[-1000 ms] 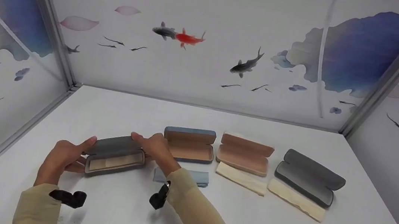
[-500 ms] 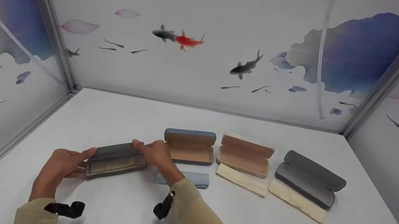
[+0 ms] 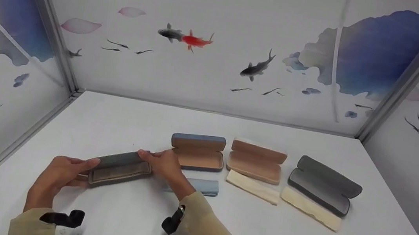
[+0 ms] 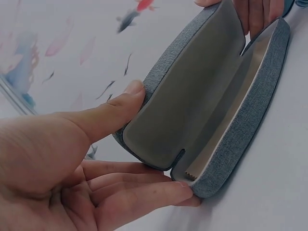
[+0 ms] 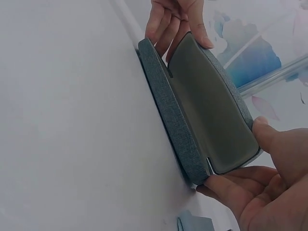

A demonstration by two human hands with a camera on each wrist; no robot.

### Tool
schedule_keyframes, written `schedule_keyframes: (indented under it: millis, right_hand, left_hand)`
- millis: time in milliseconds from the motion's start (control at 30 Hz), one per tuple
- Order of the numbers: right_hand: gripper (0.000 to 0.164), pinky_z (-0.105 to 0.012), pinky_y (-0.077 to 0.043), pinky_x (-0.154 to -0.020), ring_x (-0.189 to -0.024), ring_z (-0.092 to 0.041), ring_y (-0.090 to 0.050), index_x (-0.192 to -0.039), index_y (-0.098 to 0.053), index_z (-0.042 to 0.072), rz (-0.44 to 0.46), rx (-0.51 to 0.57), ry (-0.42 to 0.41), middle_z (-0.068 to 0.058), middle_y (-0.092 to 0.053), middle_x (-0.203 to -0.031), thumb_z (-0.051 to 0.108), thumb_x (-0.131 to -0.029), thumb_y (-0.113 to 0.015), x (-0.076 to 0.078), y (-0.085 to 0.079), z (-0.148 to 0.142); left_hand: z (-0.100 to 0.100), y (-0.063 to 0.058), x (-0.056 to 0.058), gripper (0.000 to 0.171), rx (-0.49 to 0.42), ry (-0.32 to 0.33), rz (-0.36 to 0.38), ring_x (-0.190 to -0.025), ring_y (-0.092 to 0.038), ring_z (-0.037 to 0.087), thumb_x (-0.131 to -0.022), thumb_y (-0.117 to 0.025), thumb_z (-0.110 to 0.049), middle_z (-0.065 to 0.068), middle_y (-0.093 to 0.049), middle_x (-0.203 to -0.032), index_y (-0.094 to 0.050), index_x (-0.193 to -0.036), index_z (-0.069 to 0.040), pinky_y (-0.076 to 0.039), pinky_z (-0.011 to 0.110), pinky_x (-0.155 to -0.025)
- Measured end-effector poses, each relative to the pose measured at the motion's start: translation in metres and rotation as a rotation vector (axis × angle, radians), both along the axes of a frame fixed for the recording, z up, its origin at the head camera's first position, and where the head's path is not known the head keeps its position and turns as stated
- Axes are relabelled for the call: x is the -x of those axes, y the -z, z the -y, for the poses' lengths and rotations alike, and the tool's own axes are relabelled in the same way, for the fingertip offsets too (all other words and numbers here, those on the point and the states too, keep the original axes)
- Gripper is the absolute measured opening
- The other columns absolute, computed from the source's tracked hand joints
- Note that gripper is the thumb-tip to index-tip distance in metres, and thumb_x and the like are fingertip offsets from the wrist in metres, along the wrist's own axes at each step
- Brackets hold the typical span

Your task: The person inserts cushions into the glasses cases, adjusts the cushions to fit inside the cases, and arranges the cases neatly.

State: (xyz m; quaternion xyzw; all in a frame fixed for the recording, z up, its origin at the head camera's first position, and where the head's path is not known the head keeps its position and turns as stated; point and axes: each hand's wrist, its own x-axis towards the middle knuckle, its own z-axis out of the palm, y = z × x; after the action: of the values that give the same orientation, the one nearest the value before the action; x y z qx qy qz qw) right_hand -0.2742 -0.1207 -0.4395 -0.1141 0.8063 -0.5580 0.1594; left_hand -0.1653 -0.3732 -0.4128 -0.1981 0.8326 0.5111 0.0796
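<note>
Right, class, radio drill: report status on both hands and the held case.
Left hand and right hand gripping opposite ends of gray-blue glasses case. Lid part-open, beige cloth inside. No obstruction visible.

Legible text, labels, brands, numbers, signs: none can be read in the head view or in either wrist view.
</note>
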Motion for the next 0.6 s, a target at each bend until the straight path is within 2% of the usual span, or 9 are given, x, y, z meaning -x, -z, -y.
schedule_keyframes:
  millis: [100, 267, 367, 500, 600]
  right_hand:
    - [0.053, -0.028, -0.025, -0.054, -0.06, -0.011, -0.031, -0.054, -0.052, 0.017, 0.0, -0.001, -0.015, 0.008, -0.026, -0.053, 0.053, -0.086, -0.074, -0.0019, 0.0011, -0.0016]
    - [0.052, -0.03, -0.026, -0.056, -0.06, -0.013, -0.032, -0.058, -0.058, 0.012, 0.005, 0.011, -0.038, 0.007, -0.029, -0.051, 0.051, -0.087, -0.074, -0.0028, 0.0027, -0.0053]
    - [0.049, -0.03, -0.032, -0.061, -0.066, -0.013, -0.04, -0.061, -0.064, 0.011, 0.015, -0.004, -0.026, 0.007, -0.043, -0.057, 0.053, -0.084, -0.076, -0.0015, 0.0044, -0.0069]
    - [0.035, -0.027, -0.044, -0.075, -0.089, -0.01, -0.055, -0.085, -0.08, 0.014, 0.015, -0.015, -0.019, 0.007, -0.07, -0.086, 0.048, -0.08, -0.082, 0.001, 0.0074, -0.0078]
    - [0.036, -0.026, -0.049, -0.081, -0.096, -0.009, -0.059, -0.104, -0.08, 0.016, -0.001, -0.001, -0.041, 0.004, -0.076, -0.1, 0.043, -0.079, -0.084, 0.0027, 0.0094, -0.0073]
  left_hand:
    - [0.0018, 0.0009, -0.0005, 0.099, -0.023, 0.002, 0.003, -0.095, -0.075, 0.017, -0.089, -0.072, -0.05, 0.029, -0.062, -0.13, -0.031, -0.146, 0.02, -0.059, 0.032, -0.086]
    - [0.003, 0.0026, 0.0, 0.097, -0.024, -0.002, -0.003, -0.096, -0.072, 0.014, -0.089, -0.074, -0.047, 0.027, -0.063, -0.128, -0.031, -0.146, 0.019, -0.059, 0.029, -0.084]
    - [0.0027, 0.0033, 0.0002, 0.098, -0.031, 0.0, 0.0, -0.098, -0.073, 0.015, -0.087, -0.076, -0.047, 0.027, -0.063, -0.129, -0.032, -0.146, 0.019, -0.059, 0.031, -0.086]
    - [0.0026, 0.0035, 0.0003, 0.099, -0.026, -0.003, 0.017, -0.101, -0.074, 0.018, -0.084, -0.08, -0.045, 0.026, -0.064, -0.13, -0.034, -0.146, 0.016, -0.055, 0.04, -0.098]
    - [0.0022, 0.003, 0.0008, 0.098, 0.0, -0.021, 0.031, -0.098, -0.074, 0.017, -0.081, -0.083, -0.044, 0.024, -0.067, -0.127, -0.037, -0.146, 0.014, -0.046, 0.05, -0.107]
